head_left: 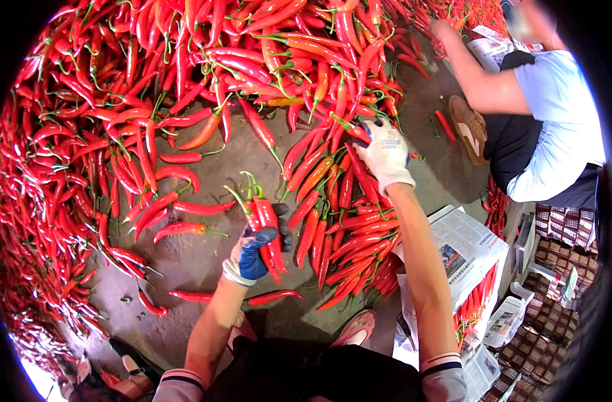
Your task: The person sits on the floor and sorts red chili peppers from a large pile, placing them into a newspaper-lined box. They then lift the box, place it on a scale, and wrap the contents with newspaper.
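Two gloved hands are at work in the head view, over a concrete floor (pixel 205 258) heaped with red chilies. My left hand (pixel 252 258), in a blue-palmed glove, is clenched around a small bunch of chilies (pixel 264 221), stems pointing up, held just above the bare patch of floor near the middle. My right hand (pixel 385 154), in a white glove, reaches out to the edge of the big pile (pixel 185 80) and pinches one chili (pixel 351 129) by its tip. A sorted row of chilies (pixel 346 234) lies between the hands. I judge this to be the gathering step, and the next move calls for a clean lift of that chili without dragging its neighbours. Another person (pixel 554 114) crouches at the far right, beside a newspaper-lined box (pixel 470 258).
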Demonstrator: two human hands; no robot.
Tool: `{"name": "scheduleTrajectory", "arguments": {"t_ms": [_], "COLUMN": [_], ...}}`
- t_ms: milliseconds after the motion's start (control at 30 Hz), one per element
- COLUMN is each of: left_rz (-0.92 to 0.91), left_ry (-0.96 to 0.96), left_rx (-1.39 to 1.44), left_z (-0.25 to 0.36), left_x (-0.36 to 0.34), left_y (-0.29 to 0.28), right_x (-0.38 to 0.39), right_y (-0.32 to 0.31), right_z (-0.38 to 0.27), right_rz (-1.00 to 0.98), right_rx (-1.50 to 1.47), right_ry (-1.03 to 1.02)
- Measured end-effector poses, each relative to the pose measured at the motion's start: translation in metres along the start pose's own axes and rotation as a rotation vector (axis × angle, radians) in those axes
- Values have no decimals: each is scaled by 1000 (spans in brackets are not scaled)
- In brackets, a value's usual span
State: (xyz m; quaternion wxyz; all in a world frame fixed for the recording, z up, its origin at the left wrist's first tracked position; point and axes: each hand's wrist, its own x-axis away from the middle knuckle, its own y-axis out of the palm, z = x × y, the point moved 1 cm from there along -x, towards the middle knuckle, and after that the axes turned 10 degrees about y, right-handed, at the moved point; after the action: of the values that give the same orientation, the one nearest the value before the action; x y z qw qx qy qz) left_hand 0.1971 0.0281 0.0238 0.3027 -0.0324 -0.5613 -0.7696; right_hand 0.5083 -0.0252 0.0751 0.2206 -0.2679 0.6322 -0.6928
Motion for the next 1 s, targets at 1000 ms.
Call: {"name": "scheduleTrajectory", "arguments": {"t_ms": [1000], "left_rz": [219], "left_ry": [398], "left_rx": [-1046], "left_z": [13], "left_x": [-21], "left_y": [-25], "right_x": [168], "right_y": [24], "right_z": [-66], "right_rz": [-518], "right_rx": [-930], "right_ry": [536]}}
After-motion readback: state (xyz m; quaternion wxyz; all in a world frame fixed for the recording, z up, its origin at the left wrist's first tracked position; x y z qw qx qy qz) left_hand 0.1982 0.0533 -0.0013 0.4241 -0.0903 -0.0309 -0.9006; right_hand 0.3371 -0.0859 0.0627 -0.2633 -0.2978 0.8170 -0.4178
